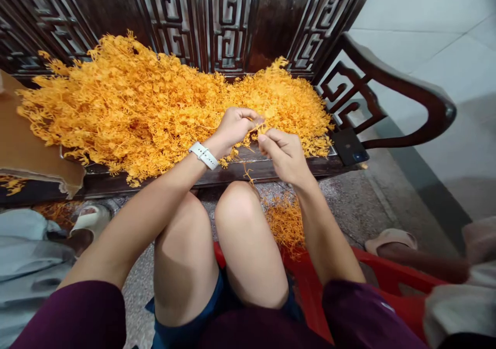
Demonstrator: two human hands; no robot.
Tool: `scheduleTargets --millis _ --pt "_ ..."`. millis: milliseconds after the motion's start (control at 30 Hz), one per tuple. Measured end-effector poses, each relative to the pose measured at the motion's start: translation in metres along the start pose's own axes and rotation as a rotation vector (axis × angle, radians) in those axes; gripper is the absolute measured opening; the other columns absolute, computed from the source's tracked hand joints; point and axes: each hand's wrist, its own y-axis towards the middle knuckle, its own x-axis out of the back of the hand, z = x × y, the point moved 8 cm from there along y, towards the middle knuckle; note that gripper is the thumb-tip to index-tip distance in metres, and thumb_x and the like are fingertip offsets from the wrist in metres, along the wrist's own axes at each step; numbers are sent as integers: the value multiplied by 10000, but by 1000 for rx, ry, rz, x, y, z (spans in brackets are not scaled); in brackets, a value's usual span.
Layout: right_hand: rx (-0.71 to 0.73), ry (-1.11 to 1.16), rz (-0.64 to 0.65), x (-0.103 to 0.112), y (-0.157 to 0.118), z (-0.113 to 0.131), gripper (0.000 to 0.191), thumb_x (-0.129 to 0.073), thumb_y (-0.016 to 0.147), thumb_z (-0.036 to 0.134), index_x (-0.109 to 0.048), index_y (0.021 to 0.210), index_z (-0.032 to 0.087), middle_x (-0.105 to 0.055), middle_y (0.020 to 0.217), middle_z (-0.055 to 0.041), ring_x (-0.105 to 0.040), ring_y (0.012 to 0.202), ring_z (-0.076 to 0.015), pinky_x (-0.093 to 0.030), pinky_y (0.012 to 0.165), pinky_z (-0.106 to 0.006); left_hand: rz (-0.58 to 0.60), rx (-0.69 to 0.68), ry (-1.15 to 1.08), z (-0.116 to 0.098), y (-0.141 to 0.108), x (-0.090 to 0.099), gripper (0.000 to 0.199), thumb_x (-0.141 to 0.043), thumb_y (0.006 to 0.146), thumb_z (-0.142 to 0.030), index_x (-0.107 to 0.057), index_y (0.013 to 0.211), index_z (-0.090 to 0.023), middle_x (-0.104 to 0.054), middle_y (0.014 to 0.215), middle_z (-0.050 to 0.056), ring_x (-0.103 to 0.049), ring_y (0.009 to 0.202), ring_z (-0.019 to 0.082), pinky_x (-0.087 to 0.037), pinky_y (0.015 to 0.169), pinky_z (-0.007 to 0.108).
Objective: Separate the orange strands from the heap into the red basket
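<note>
A large heap of orange-yellow branching plastic sprigs [147,106] covers the dark wooden bench seat. In front of its right part, my left hand [237,126], with a pale watch strap on the wrist, pinches a small orange sprig piece [262,128]. My right hand [284,152] closes thumb and finger on the same piece, close beside the left fingertips. The exact ends of the piece are partly hidden by my fingers. A loose thin sprig stem [248,172] hangs at the bench's front edge below my hands.
A dark phone [351,146] lies at the bench's right end by the curved armrest [411,95]. Torn cardboard [34,137] stands at left. More orange bits [284,222] lie on the floor beside a red plastic chair [310,282]. Other people's legs show at both sides.
</note>
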Motion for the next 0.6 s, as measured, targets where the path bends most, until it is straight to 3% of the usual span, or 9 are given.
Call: scheduleTargets --millis 67,133,233,300,333,400,500,533,600 --pt "7 9 63 2 -10 17 444 -615 1066 387 -564 672 190 -488 615 27 -429 581 -114 -337 601 -296 0 23 -16 -2 -1 -6 258 -584 794 72 -662 645 -123 -603 675 -21 -352 530 24 -349 569 213" --pt "54 125 239 -8 -27 44 421 -628 1063 327 -561 673 186 -509 615 26 -448 570 -107 -350 588 -285 -82 47 -71 -4 4 -1 250 -572 836 45 -634 676 -138 -619 728 -18 -309 510 25 -305 528 225" --pt "255 378 750 -41 -69 104 243 -647 1051 231 -669 817 168 -705 791 -56 -654 747 -155 -485 714 -283 -273 75 -162 -1 15 24 276 -559 953 -65 -547 701 -175 -552 715 -27 -234 477 40 -189 468 251" --pt "349 439 1060 -53 -94 126 131 -616 1055 153 -727 989 137 -777 944 -133 -728 912 -192 -536 826 -289 -266 78 -174 3 20 33 265 -589 993 -147 -557 733 -187 -519 700 -31 -218 470 47 -154 458 263" --pt "350 462 1136 -53 -97 128 131 -610 1056 143 -740 1043 130 -789 972 -149 -739 936 -196 -547 840 -285 -240 77 -174 6 22 35 239 -613 999 -182 -585 762 -189 -510 693 -34 -212 470 48 -144 457 266" --pt "270 611 1004 -40 -74 115 154 -631 1064 235 -764 1025 167 -782 882 -103 -723 812 -173 -556 764 -270 -186 74 -181 10 21 34 172 -654 1000 -237 -640 835 -190 -463 654 -49 -195 469 53 -128 458 269" --pt "-38 907 228 11 -11 48 419 -559 1059 562 -734 859 238 -645 690 -6 -521 561 -125 -458 558 -269 -141 51 -177 10 18 29 144 -686 997 -288 -662 888 -197 -314 580 -83 -162 466 63 -93 469 277" --pt "-166 927 52 20 -2 22 443 -548 1037 611 -733 886 237 -635 712 -4 -486 555 -120 -431 536 -272 -118 40 -166 8 17 25 148 -690 997 -294 -659 887 -199 -282 570 -88 -160 466 65 -85 475 281" --pt "-378 912 -126 25 3 -15 389 -621 977 591 -736 997 220 -642 778 -5 -466 568 -107 -401 525 -265 -57 25 -138 4 15 18 166 -690 1003 -306 -653 878 -203 -257 561 -90 -164 465 66 -75 490 288"
